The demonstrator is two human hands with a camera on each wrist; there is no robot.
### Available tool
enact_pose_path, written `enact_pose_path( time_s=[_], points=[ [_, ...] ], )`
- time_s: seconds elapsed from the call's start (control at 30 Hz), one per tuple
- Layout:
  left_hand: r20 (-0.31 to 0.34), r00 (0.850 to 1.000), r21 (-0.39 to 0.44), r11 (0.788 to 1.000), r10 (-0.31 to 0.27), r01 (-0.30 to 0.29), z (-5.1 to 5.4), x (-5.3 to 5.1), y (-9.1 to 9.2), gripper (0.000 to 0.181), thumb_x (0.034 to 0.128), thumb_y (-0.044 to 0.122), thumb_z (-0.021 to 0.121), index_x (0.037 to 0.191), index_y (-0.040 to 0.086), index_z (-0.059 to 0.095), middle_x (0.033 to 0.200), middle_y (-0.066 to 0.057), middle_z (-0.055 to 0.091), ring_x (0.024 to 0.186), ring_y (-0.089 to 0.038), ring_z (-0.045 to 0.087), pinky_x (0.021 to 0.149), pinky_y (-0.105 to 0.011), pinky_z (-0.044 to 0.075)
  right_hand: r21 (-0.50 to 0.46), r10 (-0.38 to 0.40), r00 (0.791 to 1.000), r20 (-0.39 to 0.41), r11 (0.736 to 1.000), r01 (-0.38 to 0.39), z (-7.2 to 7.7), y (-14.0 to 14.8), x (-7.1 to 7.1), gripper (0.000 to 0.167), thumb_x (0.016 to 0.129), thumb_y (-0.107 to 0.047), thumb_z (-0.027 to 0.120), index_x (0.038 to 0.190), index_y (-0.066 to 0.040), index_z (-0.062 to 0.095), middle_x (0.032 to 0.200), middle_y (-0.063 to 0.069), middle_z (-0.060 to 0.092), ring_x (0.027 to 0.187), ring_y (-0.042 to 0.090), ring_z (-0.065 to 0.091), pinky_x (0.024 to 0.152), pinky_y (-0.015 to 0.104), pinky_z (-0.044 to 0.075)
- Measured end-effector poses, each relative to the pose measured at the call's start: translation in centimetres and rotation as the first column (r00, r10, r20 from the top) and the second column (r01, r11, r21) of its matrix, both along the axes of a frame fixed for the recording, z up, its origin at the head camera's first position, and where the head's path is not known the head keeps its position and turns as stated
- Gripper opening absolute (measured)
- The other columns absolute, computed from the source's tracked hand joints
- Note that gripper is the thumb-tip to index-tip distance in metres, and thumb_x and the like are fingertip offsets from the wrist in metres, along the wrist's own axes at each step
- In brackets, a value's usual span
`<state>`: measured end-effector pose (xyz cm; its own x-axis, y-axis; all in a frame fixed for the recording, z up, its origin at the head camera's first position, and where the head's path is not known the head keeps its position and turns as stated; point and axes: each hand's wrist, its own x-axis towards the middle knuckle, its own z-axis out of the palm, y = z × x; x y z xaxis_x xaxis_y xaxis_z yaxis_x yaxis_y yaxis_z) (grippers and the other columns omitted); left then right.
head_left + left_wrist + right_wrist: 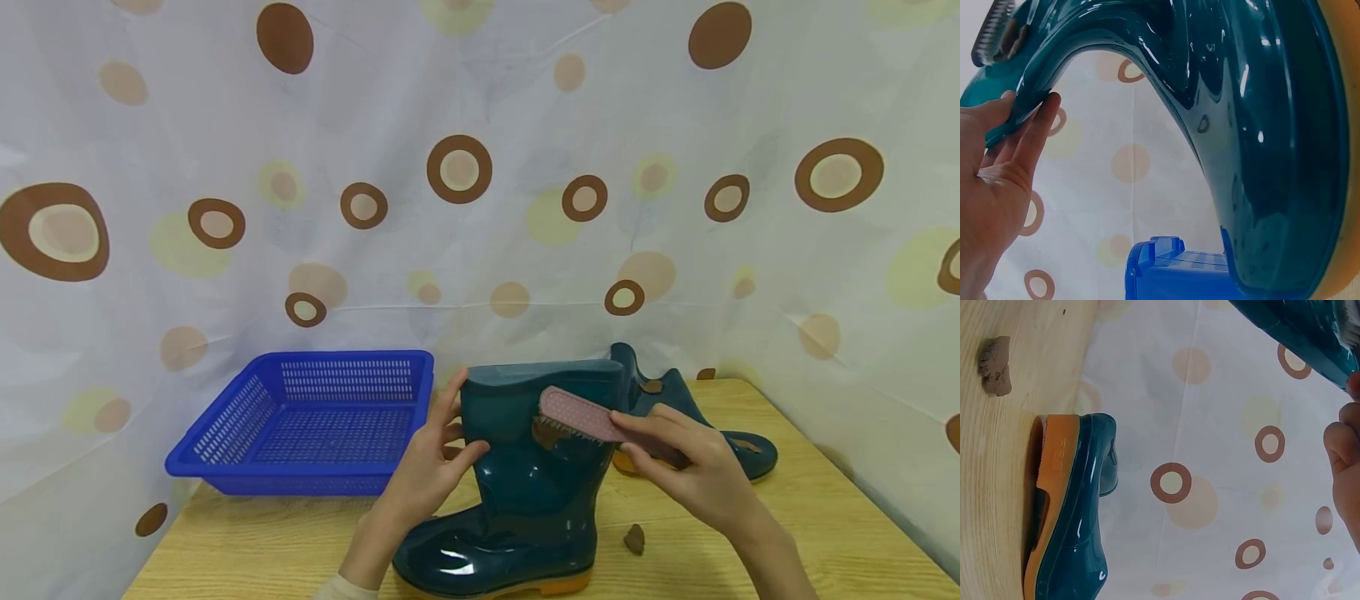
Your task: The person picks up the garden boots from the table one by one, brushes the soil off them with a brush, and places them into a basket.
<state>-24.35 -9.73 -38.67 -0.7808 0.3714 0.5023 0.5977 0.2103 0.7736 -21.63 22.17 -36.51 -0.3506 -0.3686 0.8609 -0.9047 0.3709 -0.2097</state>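
Observation:
A dark teal rubber boot [536,500] with an orange sole stands upright on the table, toe to the left. My left hand [429,462] grips the front edge of its shaft near the top, thumb on the near side; the left wrist view shows the hand [1000,165] there too. In my right hand [693,467] is a pink scrub brush [577,414], held by its handle. Its bristles touch a brown mud patch [549,433] on the upper shaft. Only part of the right hand [1349,447] shows in the right wrist view.
A second teal boot [678,400] with brown smears lies behind on the right. A brown clump [634,539] sits on the wooden table [810,517] right of the upright boot. At the back left stands a blue plastic basket [300,479]. A patterned curtain [495,250] hangs behind.

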Motion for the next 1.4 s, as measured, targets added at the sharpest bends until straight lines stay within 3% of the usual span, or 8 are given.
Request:
enact_pose_path(
  time_s=[0.2,0.47,0.8,1.2,1.4],
  points=[
    [0.004,1.0,-0.011,1.0,0.004,-0.004,-0.1,-0.1,0.0,0.089,0.0939,0.005,0.066,0.16,0.031,0.011,0.144,-0.017,0.052,0.111,-0.029,0.068,0.082,-0.025,0.059,0.049,-0.03,0.999,0.013,0.998,0.03,-0.7,0.3,-0.5,0.035,0.081,0.004,0.076,0.115,-0.001,0.072,0.083,-0.008,0.053,0.061,-0.004,0.038,0.05,0.01,0.032],
    [-0.001,1.0,-0.009,1.0,0.003,-0.003,0.0,-0.1,0.0,0.091,0.0937,0.005,0.066,0.16,0.033,0.011,0.143,-0.016,0.053,0.11,-0.029,0.069,0.081,-0.024,0.059,0.114,-0.032,0.992,0.118,0.993,0.018,-0.9,0.6,-0.4,0.052,0.073,0.014,0.075,0.12,-0.009,0.072,0.084,-0.012,0.051,0.063,-0.005,0.041,0.051,0.012,0.036],
    [-0.01,1.0,-0.003,1.0,0.004,-0.004,-0.1,-0.2,0.0,0.091,0.0934,0.003,0.066,0.16,0.031,0.011,0.145,-0.017,0.051,0.11,-0.029,0.069,0.081,-0.025,0.059,0.071,0.069,0.993,0.094,0.995,-0.076,-1.0,0.7,-0.7,0.05,0.068,0.02,0.074,0.113,-0.001,0.073,0.077,-0.008,0.049,0.058,-0.003,0.039,0.048,0.01,0.032],
    [-0.011,1.0,-0.002,1.0,-0.001,0.001,0.0,-0.2,0.1,0.09,0.0937,0.002,0.065,0.16,0.032,0.011,0.146,-0.018,0.05,0.11,-0.03,0.068,0.08,-0.025,0.06,0.08,0.14,0.978,0.152,0.985,-0.153,-1.1,1.0,-0.8,0.054,0.069,0.024,0.07,0.117,0.0,0.072,0.075,-0.008,0.048,0.057,-0.002,0.037,0.047,0.011,0.032],
    [0.011,1.0,0.001,1.0,0.003,-0.003,0.1,-0.1,0.2,0.09,0.0937,0.002,0.065,0.16,0.03,0.011,0.146,-0.017,0.05,0.111,-0.03,0.068,0.08,-0.025,0.059,0.08,0.134,0.984,0.12,0.986,-0.144,-1.0,0.9,-0.7,0.051,0.07,0.021,0.072,0.117,0.001,0.071,0.076,-0.008,0.048,0.058,-0.003,0.036,0.048,0.01,0.032]
  ],
)
